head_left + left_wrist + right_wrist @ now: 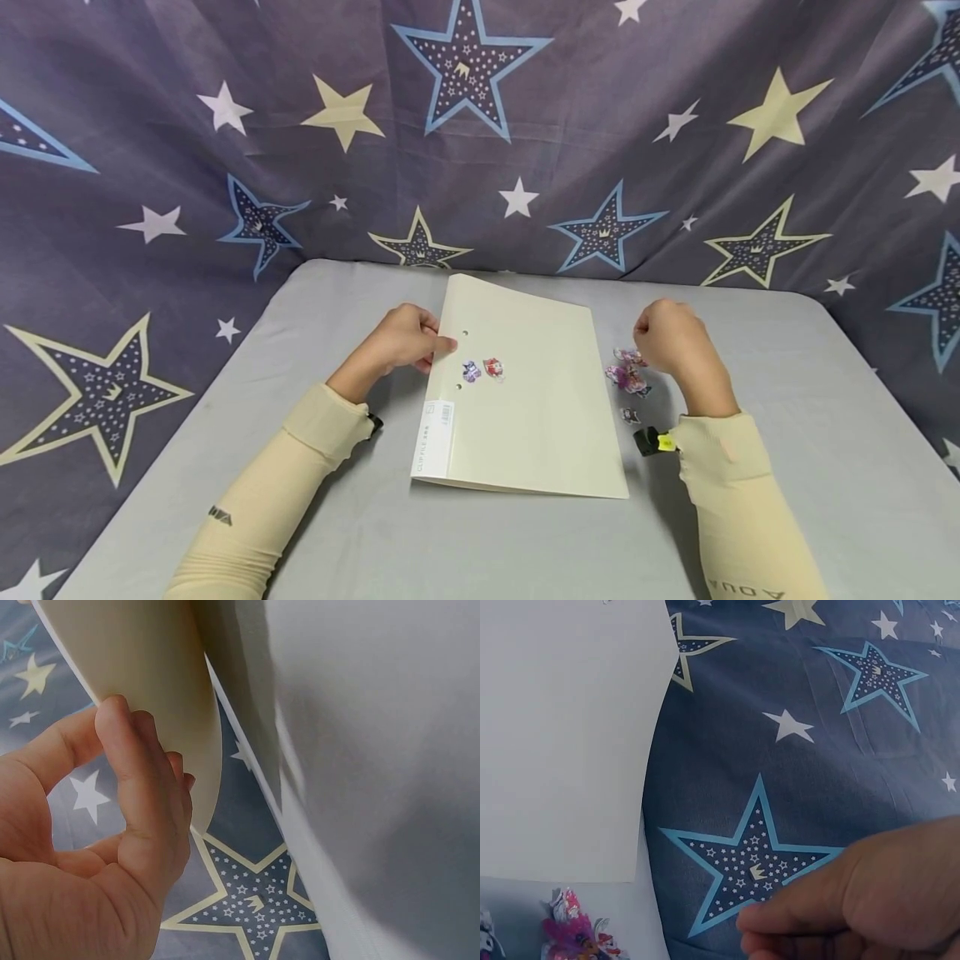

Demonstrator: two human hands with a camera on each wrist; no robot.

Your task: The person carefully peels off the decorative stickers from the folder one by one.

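A cream clip file [536, 392] stands tilted up off the table. At its left edge my left hand [408, 337] pinches it, thumb on the front face and fingers behind, as the left wrist view shows from close by. On the file's front are a small purple sticker [471, 372] and a red cartoon sticker [493, 367]. Over the table to the right of the file, my right hand [673, 337] is raised with its fingers curled, and nothing shows between thumb and fingers. Several colourful stickers [627, 379] lie beside and below that hand, one dark small sticker [630, 415] nearer me.
A grey cloth covers the table [330, 533]. Behind it hangs a dark curtain with stars [517, 150], along the table's back edge. The file carries a white label [435, 437] at its lower left and two small holes near its left edge.
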